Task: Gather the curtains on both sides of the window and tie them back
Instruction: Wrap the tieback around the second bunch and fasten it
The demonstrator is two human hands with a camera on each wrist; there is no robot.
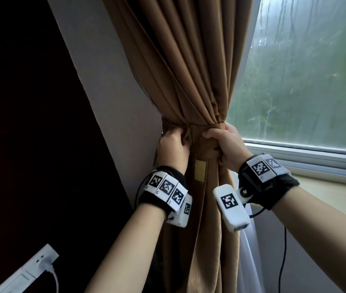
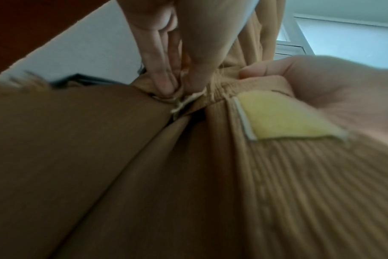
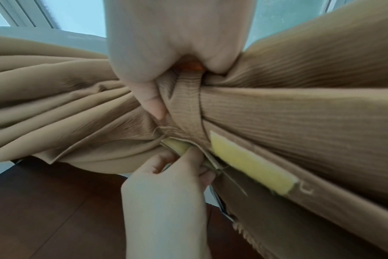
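The brown curtain (image 1: 189, 70) is bunched at the window's left side, and a matching tieback band (image 1: 201, 129) wraps the bunch. My left hand (image 1: 175, 137) pinches the band's free end against the left of the bunch; in the right wrist view the left hand (image 3: 184, 157) holds that end, which shows a yellow strip (image 3: 177, 145). My right hand (image 1: 218, 136) grips the bunch and band from the right, thumb (image 3: 154, 103) on the band (image 3: 186, 108). A yellow fastener patch (image 1: 200, 171) (image 2: 284, 121) (image 3: 250, 164) lies on the fabric just below.
The window pane (image 1: 305, 70) and its white frame (image 1: 299, 151) are to the right, with a pale sill (image 1: 326, 193) below. A white sheer curtain (image 1: 246, 261) hangs behind the brown one. A dark panel (image 1: 30, 123) and a wall socket with plug (image 1: 40, 265) are at left.
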